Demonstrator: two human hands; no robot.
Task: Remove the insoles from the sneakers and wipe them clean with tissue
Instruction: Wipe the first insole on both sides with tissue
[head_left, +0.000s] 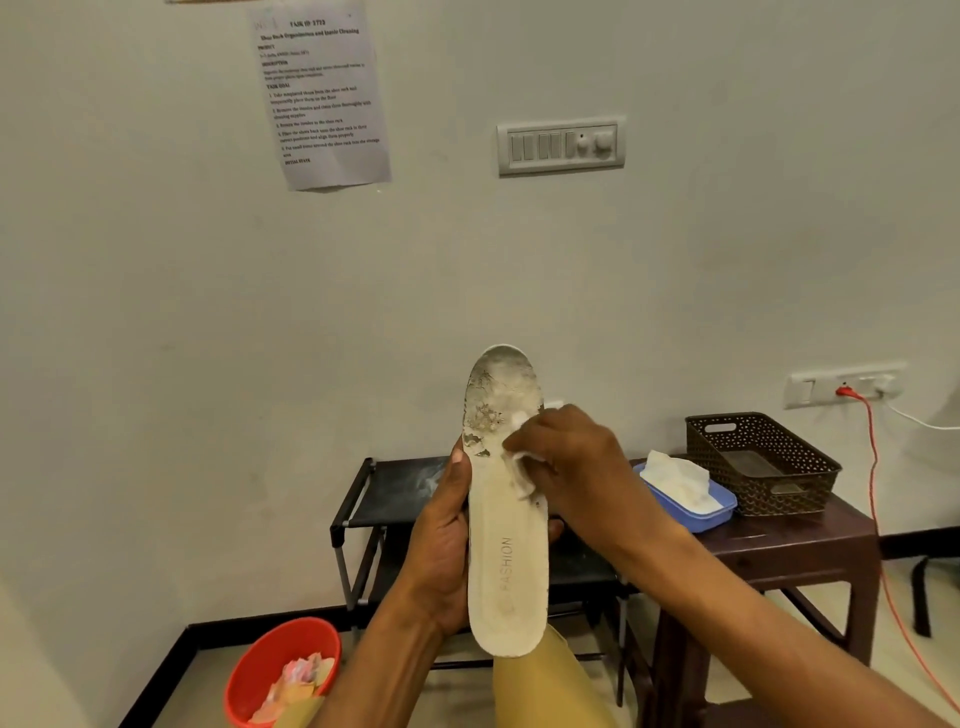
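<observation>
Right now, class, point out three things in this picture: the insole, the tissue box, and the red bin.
insole (506, 566), head view, on the printed middle of its face.
tissue box (714, 512), head view, on its blue front wall.
red bin (260, 670), head view, on its near rim.

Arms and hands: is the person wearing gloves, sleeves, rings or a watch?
No. The left hand and the right hand are bare, with no gloves, rings or watch showing. Both forearms are uncovered as far as the picture's edge, so no sleeves can be seen.
</observation>
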